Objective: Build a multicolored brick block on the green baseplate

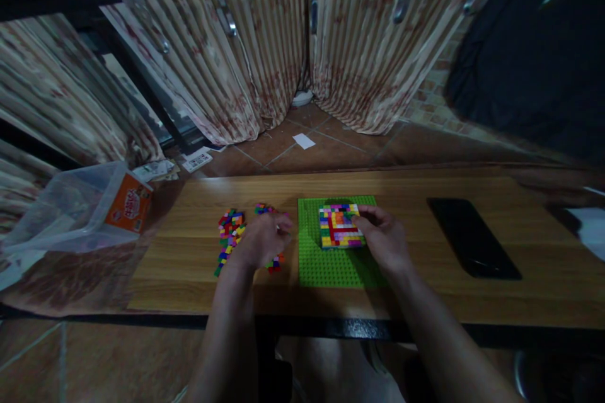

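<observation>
A small square build of many-coloured toy bricks [341, 242] sits on a green studded baseplate [326, 271]. My right hand [385, 239] is at the build's right side, thumb and forefinger drawn together over its edge. A bit of green shows by the thumb tip, too small to tell whether it is a loose brick. To the left of the baseplate, my left hand [265, 239] hovers over loose toy bricks [274, 264], its fingers loosely bent and apart from the thumb. Nothing can be made out between them. Another heap of loose bricks [230, 227] lies farther left.
A black phone-like slab [472, 236] lies on the wooden table [179, 264], to the right. On the floor at left stands a clear plastic bin [70, 208] with an orange label. Striped curtains [265, 56] hang behind, and a white paper [303, 141] lies on the tiles.
</observation>
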The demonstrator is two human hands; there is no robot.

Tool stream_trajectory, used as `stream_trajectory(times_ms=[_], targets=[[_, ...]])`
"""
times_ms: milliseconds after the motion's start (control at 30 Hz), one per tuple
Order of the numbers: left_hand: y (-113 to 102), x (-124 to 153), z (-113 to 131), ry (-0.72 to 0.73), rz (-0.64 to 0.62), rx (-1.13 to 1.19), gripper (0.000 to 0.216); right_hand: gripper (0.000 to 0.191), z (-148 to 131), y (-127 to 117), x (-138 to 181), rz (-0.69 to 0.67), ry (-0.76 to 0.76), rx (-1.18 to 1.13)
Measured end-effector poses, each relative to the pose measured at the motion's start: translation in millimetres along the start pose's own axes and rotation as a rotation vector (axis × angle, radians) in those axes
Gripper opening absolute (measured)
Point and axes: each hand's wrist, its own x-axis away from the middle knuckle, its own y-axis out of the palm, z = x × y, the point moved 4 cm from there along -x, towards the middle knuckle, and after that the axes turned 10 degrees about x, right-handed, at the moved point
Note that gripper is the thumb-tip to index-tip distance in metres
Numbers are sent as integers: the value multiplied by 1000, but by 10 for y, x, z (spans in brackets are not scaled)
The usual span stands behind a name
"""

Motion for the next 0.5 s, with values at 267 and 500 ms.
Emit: stream_trajectory(times_ms=[267, 500], targets=[[144, 24, 122, -25, 68, -211, 25, 37, 13, 13, -12, -30, -22, -34], [107, -10, 162, 50, 150, -35, 23, 31, -26, -34, -26, 35, -66, -109]])
